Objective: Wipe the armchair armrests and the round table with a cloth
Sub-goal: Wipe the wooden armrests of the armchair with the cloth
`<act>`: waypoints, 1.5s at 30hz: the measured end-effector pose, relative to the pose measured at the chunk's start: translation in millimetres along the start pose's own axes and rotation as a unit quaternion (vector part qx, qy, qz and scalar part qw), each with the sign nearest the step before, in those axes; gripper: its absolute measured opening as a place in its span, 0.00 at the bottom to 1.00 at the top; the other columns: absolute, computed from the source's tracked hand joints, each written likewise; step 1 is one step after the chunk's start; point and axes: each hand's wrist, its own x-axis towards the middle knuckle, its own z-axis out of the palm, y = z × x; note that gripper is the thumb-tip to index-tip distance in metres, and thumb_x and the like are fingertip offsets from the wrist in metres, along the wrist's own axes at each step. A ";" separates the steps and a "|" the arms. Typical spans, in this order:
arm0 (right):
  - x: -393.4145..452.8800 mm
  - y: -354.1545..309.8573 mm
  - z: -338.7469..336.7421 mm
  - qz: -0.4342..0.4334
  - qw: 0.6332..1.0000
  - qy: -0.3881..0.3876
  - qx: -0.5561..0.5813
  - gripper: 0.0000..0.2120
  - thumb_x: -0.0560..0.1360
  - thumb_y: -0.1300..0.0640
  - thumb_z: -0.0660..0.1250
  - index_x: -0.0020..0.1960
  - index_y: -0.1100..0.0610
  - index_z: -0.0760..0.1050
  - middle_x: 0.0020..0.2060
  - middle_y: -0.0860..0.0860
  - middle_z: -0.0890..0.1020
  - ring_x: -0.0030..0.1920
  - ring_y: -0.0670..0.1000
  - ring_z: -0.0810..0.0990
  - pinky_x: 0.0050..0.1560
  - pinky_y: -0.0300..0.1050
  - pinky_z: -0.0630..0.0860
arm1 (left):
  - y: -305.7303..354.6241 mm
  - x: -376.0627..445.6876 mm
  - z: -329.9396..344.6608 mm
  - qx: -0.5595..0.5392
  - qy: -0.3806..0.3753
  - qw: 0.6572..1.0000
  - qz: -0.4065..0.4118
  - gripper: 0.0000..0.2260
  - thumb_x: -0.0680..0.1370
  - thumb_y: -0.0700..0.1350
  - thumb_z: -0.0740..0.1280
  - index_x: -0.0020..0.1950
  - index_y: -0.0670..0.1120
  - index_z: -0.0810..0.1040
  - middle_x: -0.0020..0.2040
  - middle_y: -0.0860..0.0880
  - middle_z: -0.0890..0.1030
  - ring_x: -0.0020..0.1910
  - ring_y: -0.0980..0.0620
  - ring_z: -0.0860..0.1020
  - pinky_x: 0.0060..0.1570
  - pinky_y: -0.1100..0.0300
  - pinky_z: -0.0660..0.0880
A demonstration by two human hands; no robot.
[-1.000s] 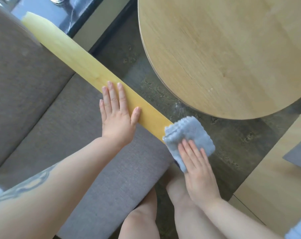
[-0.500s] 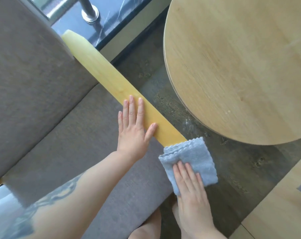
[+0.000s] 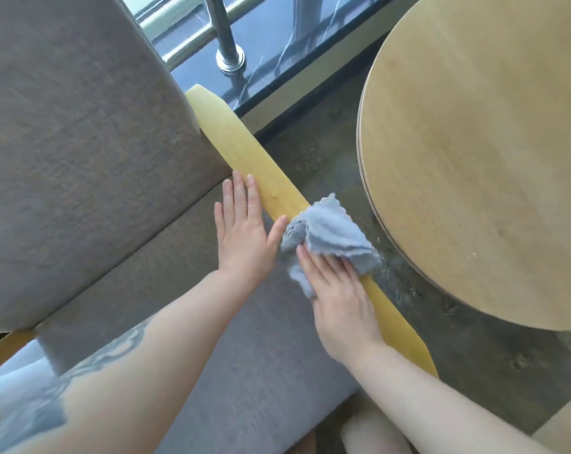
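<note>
wiping the wooden armrest

filling the left lay the grey armchair point(image 3: 90, 165); the round table point(image 3: 480, 165) stood far right. the yellow armrest point(image 3: 241, 152) ran between them. the left hand point(image 3: 244, 231) pressed flat, fingers together, beside it. the right hand point(image 3: 339, 299) pressed the bunched blue cloth point(image 3: 330, 231) onto the armrest, fingers straight.

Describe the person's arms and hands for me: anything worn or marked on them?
Both forearms are bare, with no sleeves, gloves, watch or rings visible. The left forearm carries a large blue-grey tattoo running along its upper side toward the elbow. The left hand and right hand have short, unpainted nails. The right forearm shows no markings.
</note>
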 end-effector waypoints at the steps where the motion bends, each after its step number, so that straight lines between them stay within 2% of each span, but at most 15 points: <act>1: 16.3 9.1 -6.1 0.001 1.000 0.009 -0.007 0.31 0.73 0.61 0.55 0.76 0.55 0.60 0.73 0.47 0.66 0.74 0.48 0.62 0.74 0.49 0.53 | 0.5 2.0 -1.7 0.005 0.004 1.000 0.001 0.34 0.81 0.59 0.53 0.78 0.46 0.38 0.78 0.48 0.36 0.76 0.51 0.35 0.73 0.53 0.35; 4: 1.5 34.9 -11.0 0.064 0.998 0.007 0.000 0.30 0.76 0.64 0.52 0.78 0.52 0.53 0.76 0.46 0.57 0.76 0.47 0.54 0.75 0.47 0.50 | -1.4 11.2 -9.1 0.015 0.003 1.000 0.012 0.32 0.81 0.57 0.52 0.78 0.47 0.39 0.78 0.49 0.36 0.76 0.51 0.35 0.73 0.52 0.35; 6: -29.0 32.2 -7.5 0.088 0.996 0.027 -0.009 0.33 0.74 0.65 0.55 0.78 0.53 0.53 0.77 0.47 0.57 0.77 0.49 0.55 0.74 0.48 0.51 | -5.9 18.8 -11.7 0.004 0.006 1.000 0.017 0.30 0.82 0.55 0.50 0.78 0.48 0.40 0.78 0.50 0.37 0.76 0.51 0.35 0.74 0.52 0.35; 9: -12.8 22.6 0.4 0.022 0.999 0.035 -0.027 0.34 0.71 0.67 0.60 0.76 0.57 0.59 0.76 0.51 0.61 0.76 0.52 0.56 0.74 0.50 0.53 | -12.3 30.1 -14.6 -0.006 0.015 1.000 0.024 0.28 0.82 0.52 0.50 0.78 0.48 0.43 0.79 0.50 0.40 0.77 0.52 0.39 0.74 0.51 0.39; 12: 60.9 14.5 -10.3 -0.042 0.996 0.026 -0.076 0.30 0.73 0.65 0.55 0.76 0.58 0.61 0.75 0.52 0.64 0.75 0.53 0.59 0.74 0.50 0.53 | -19.7 33.9 -18.5 -0.003 0.020 0.999 0.029 0.27 0.83 0.51 0.51 0.79 0.48 0.45 0.79 0.50 0.43 0.77 0.51 0.41 0.74 0.51 0.41; 15: 75.9 20.7 -17.3 -0.002 0.998 0.039 -0.055 0.29 0.74 0.66 0.52 0.76 0.58 0.60 0.75 0.52 0.63 0.75 0.50 0.59 0.75 0.52 0.53 | -25.5 33.2 -23.7 -0.007 0.016 1.000 0.025 0.27 0.83 0.50 0.52 0.79 0.48 0.45 0.79 0.51 0.43 0.77 0.51 0.42 0.75 0.50 0.44; 18: 8.7 17.8 -8.7 0.016 0.998 0.041 -0.036 0.31 0.72 0.67 0.50 0.75 0.59 0.62 0.75 0.52 0.64 0.76 0.49 0.57 0.74 0.51 0.54 | -29.3 32.9 -26.7 0.005 0.012 0.999 0.031 0.28 0.82 0.48 0.54 0.79 0.47 0.44 0.79 0.51 0.43 0.78 0.49 0.43 0.75 0.49 0.46; 21: -22.2 3.7 3.4 -0.020 0.999 -0.007 -0.034 0.33 0.69 0.64 0.53 0.75 0.58 0.64 0.72 0.51 0.68 0.71 0.51 0.67 0.74 0.48 0.53 | -25.6 33.2 -22.8 -0.014 0.012 0.999 0.027 0.29 0.82 0.45 0.55 0.78 0.45 0.44 0.79 0.49 0.43 0.78 0.48 0.44 0.75 0.50 0.47; 24: 45.6 -8.9 1.8 -0.053 0.998 -0.012 -0.028 0.30 0.69 0.62 0.52 0.71 0.59 0.69 0.67 0.52 0.75 0.64 0.54 0.74 0.72 0.46 0.52 | -22.1 35.6 -21.3 -0.028 0.013 0.999 0.024 0.27 0.81 0.44 0.54 0.78 0.44 0.46 0.79 0.47 0.45 0.78 0.48 0.45 0.75 0.50 0.48; 27: 91.0 -11.3 -5.1 -0.053 0.998 0.037 -0.013 0.28 0.72 0.62 0.50 0.71 0.60 0.68 0.71 0.53 0.70 0.73 0.51 0.65 0.73 0.46 0.51 | -26.4 39.9 -28.1 -0.012 0.021 0.999 0.039 0.24 0.83 0.48 0.51 0.78 0.44 0.50 0.79 0.47 0.48 0.78 0.48 0.45 0.75 0.49 0.49; 31: 26.3 -6.1 0.2 -0.040 0.999 0.009 -0.034 0.31 0.72 0.64 0.51 0.75 0.58 0.62 0.75 0.50 0.63 0.76 0.48 0.55 0.75 0.47 0.48 | -30.8 51.9 -38.0 0.015 0.001 0.998 0.064 0.25 0.83 0.52 0.50 0.79 0.47 0.48 0.79 0.50 0.46 0.77 0.51 0.43 0.74 0.52 0.45; 34: 17.8 -7.1 7.0 -0.071 0.997 0.008 -0.021 0.31 0.70 0.64 0.52 0.74 0.58 0.64 0.74 0.50 0.65 0.75 0.49 0.59 0.74 0.47 0.51 | -33.8 64.9 -47.5 0.047 0.001 0.995 0.092 0.26 0.83 0.52 0.51 0.79 0.47 0.48 0.79 0.50 0.47 0.78 0.51 0.45 0.74 0.53 0.46; 37: 98.0 -23.4 0.8 -0.105 0.994 0.002 -0.014 0.29 0.72 0.63 0.52 0.73 0.60 0.67 0.72 0.52 0.69 0.73 0.52 0.64 0.73 0.49 0.55 | -40.4 74.6 -59.5 -0.028 0.002 0.997 0.067 0.26 0.82 0.52 0.52 0.78 0.46 0.51 0.79 0.50 0.48 0.77 0.51 0.50 0.73 0.54 0.54; 41: 190.0 -29.0 -14.3 -0.081 0.996 0.027 -0.014 0.26 0.78 0.66 0.55 0.76 0.57 0.60 0.76 0.51 0.61 0.76 0.50 0.56 0.75 0.50 0.50 | -47.3 85.2 -73.7 -0.073 0.011 0.996 0.042 0.24 0.83 0.51 0.52 0.78 0.45 0.54 0.78 0.47 0.53 0.76 0.50 0.54 0.73 0.55 0.54; 45: 140.3 -21.3 -8.7 -0.094 0.993 0.057 -0.045 0.30 0.75 0.67 0.57 0.76 0.59 0.59 0.76 0.52 0.61 0.76 0.51 0.56 0.74 0.46 0.46 | -46.3 90.7 -67.9 -0.075 0.011 0.996 0.047 0.25 0.83 0.52 0.51 0.77 0.42 0.54 0.78 0.44 0.54 0.77 0.48 0.53 0.74 0.55 0.51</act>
